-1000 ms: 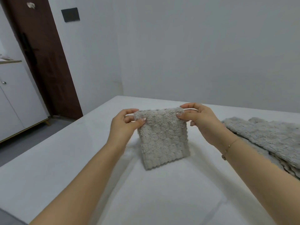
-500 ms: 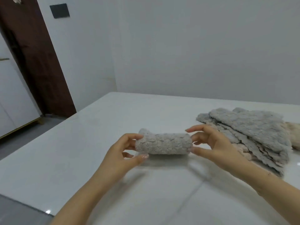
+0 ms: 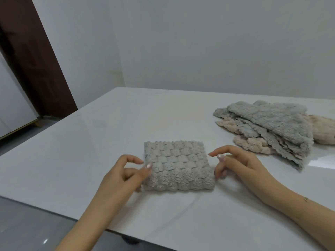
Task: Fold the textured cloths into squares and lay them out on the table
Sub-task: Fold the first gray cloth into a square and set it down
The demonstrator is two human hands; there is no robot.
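A plain room in a home, by the look of it — bare white walls point(image 3: 199, 42) beyond the hands, a dark wooden door point(image 3: 30, 57) far off to the left of the left hand point(image 3: 125, 175), and a white cabinet point(image 3: 12, 105) beside it. The glossy white table point(image 3: 108, 127) under the hands stands on a grey floor point(image 3: 27, 223).

White glossy bench point(image 3: 108, 134). Folded grey textured cloth point(image 3: 176, 164), square, flat near front edge. Loose pile of grey and peach textured cloths point(image 3: 268, 131) at right, well apart from square.
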